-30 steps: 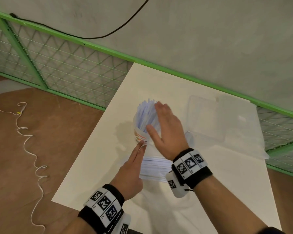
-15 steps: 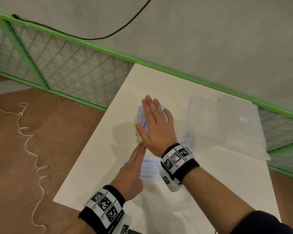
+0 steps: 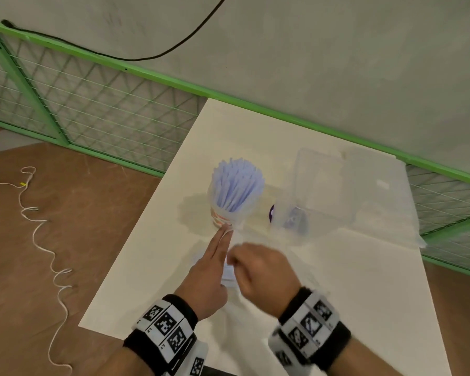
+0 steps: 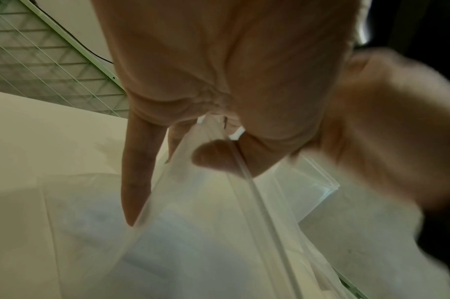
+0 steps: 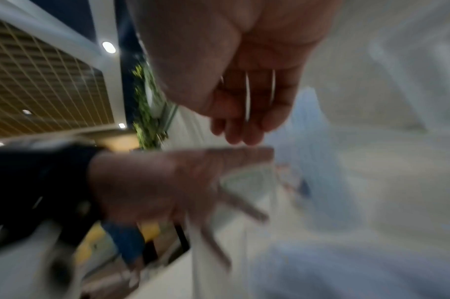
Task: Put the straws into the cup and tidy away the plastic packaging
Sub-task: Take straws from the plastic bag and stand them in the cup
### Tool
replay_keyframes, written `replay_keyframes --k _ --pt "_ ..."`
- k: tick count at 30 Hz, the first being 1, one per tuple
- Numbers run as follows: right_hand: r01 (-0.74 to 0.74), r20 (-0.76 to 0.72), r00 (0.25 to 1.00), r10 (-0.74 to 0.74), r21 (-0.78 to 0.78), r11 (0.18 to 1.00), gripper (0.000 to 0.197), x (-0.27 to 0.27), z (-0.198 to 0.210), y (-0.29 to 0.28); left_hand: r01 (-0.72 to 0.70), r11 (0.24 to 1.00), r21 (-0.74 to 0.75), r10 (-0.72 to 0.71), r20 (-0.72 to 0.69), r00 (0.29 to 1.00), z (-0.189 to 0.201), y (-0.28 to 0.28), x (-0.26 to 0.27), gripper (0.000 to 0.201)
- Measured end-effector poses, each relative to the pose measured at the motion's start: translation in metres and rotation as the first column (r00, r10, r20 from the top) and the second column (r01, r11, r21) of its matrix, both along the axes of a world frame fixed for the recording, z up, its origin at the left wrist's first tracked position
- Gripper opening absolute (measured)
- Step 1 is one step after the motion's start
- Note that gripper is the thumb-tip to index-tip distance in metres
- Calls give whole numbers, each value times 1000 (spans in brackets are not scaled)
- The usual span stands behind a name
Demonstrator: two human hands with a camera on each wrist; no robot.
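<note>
Both hands at the plastic packaging (image 4: pixel 193 232): left hand (image 3: pixel 206 278) pinches it, right hand (image 3: pixel 261 275) (blurred) unclear

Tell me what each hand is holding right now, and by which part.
The left hand pinches the clear plastic packaging at its top edge, thumb against fingers. The right hand is too blurred to tell.

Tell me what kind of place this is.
Probably an indoor data-recording or test area, not a home: a plain white table stands against a bare grey wall, with a green-framed wire mesh barrier and a loose white cord on the brown floor.
</note>
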State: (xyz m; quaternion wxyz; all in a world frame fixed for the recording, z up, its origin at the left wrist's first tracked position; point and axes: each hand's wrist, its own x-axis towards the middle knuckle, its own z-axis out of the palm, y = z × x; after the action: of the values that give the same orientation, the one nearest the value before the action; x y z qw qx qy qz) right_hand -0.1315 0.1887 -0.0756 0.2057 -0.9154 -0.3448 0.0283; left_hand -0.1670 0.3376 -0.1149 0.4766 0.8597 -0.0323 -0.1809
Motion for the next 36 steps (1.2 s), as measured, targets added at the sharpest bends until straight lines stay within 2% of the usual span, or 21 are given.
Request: replay_keyframes --k 2,3,5,8,12,15,21,25,31,36 --pt "-40 -217 976 -30 -312 949 39 -13 -37 -10 16 1000 1 -16 10 1000 1 -4 1 106" --pt "-57 -254 966 -50 -396 916 46 -16 -55 -15 20 1000 7 -20 10 1000 3 -6 2 106" --pt "-20 -236 966 -105 -474 880 55 -18 -81 -21 37 999 11 -38 20 999 5 -13 3 105" --pt "69 -103 986 -130 -461 885 55 -20 -106 -22 61 998 14 -61 25 998 4 -19 2 105" --pt "127 56 992 -114 -426 896 34 -18 -116 -17 59 998 26 -60 44 997 0 -21 2 105" --pt "153 103 988 -119 -453 878 23 -17 -114 -15 56 998 37 -58 52 997 -1 -20 2 105" --pt "150 38 988 -152 -509 848 26 -14 -117 -8 55 998 39 -57 67 996 -3 -16 2 104" --pt "132 -75 977 -201 -529 838 12 -9 -112 -3 51 998 34 -54 67 996 -4 -16 1 105" --pt "110 -104 972 -211 -591 799 19 -3 -108 2 39 999 31 -41 64 997 -4 -14 0 106" --pt "109 -98 974 -205 -589 801 20 -5 -109 5 36 999 37 -38 67 997 0 -15 -1 105"
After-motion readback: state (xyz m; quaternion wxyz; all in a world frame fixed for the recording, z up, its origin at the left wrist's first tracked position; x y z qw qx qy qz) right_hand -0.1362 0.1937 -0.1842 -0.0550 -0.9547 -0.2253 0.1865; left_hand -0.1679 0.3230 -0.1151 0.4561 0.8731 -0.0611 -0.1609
